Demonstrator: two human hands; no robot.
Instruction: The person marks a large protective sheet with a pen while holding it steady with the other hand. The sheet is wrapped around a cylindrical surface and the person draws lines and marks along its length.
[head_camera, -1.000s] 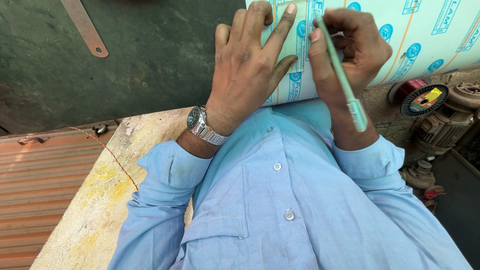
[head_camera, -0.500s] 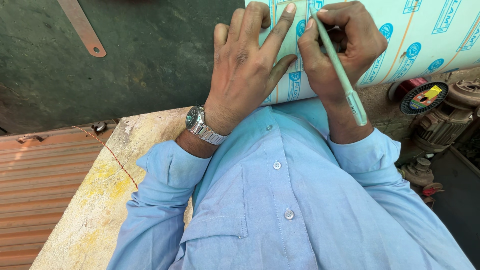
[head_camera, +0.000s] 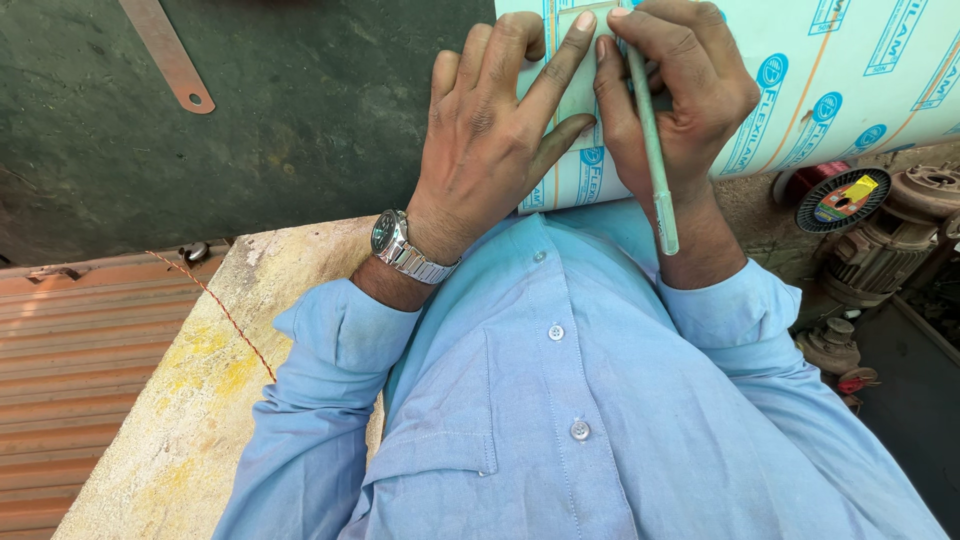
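Overhead, looking straight down a person's chest, the scene runs as follows from left to right. At far left lies a strip of rusty orange corrugated sheet (head_camera: 60, 380), and beside it a worn stone slab (head_camera: 190, 400) stained yellow, with a thin red string (head_camera: 225, 315) trailing across it. Above these is a dark green surface (head_camera: 300, 120) carrying a flat metal strip (head_camera: 165, 55) with a hole at its end.

Next comes the left hand (head_camera: 490, 140), a metal wristwatch (head_camera: 400, 248) on its wrist. Its fingers are spread apart and pressed flat on a pale sheet (head_camera: 830, 80) printed with blue marks and thin orange lines; they hold down a small pale piece (head_camera: 580, 85) lying on the sheet, the index finger along its edge. The sheet sits at the top right, resting against the person's body, just above the light blue buttoned shirt (head_camera: 560, 400).

Touching the left hand is the right hand (head_camera: 680, 110), its fingers closed around a pale green pen (head_camera: 652, 150). The pen's tip meets the sheet under the fingertips at the top edge, and its other end points back towards the shirt.

At far right, lower down, stand a red spool (head_camera: 845, 195) with a dark round end and some grey motor-like machine parts (head_camera: 890, 245).
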